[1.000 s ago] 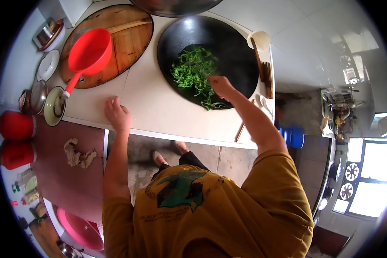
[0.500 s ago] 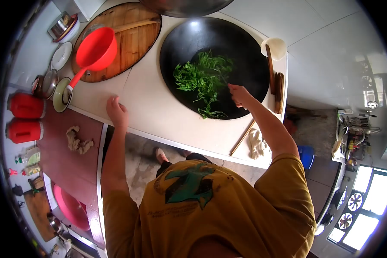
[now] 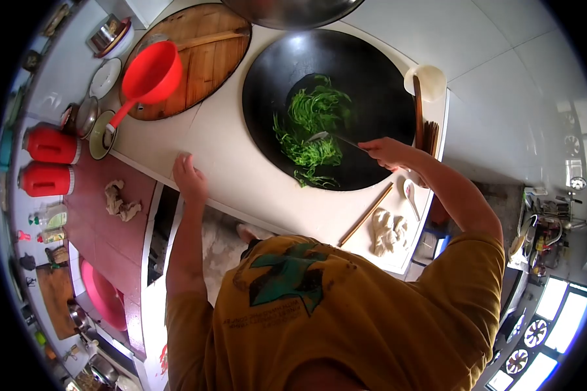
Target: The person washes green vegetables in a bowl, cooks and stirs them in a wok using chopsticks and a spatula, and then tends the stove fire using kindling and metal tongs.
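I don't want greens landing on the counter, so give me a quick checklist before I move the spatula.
1. Right hand has a grip on the spatula: ok, fingers closed round the handle.
2. Greens well inside the wok: not ok, some strands lie right by the near rim.
3. Left hand away from the wok: ok, apart from it and holding nothing.
4. Cloth away from the wok: ok, it lies apart on the counter.
5. Heat under the wok: cannot tell, the underside is hidden.

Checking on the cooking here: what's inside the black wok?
Leafy greens and a metal utensil's head show inside the wok. Whatever is beneath the greens is covered and cannot be seen.
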Demonstrator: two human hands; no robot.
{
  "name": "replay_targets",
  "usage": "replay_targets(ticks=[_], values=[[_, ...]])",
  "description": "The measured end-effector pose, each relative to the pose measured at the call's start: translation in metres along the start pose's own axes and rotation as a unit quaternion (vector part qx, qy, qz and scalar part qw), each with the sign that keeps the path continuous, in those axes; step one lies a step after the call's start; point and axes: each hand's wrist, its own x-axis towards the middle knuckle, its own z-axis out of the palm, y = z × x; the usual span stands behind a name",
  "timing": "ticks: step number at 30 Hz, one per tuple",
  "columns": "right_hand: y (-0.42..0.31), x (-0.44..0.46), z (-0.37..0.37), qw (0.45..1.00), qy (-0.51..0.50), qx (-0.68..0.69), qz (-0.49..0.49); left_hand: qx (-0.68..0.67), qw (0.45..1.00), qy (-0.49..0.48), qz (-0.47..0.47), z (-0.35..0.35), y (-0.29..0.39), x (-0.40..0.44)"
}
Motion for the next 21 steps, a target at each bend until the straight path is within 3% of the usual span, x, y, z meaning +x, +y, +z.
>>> replay_targets(ticks=[10, 14, 21], values=[[-0.007, -0.027, -0.053, 0.996, -0.033, -0.028, 0.082, 0.004, 1.000, -0.009, -0.019, -0.002, 0.002, 0.000], [-0.013, -0.029, -0.064, 0.992, -0.036, -0.099, 0.074, 0.001, 1.000, -0.003, -0.011, -0.005, 0.003, 0.003], [-0.037, 0.000, -0.067, 0.988, -0.104, -0.066, 0.097, 0.020, 1.000, -0.002, -0.013, -0.004, 0.007, 0.004]])
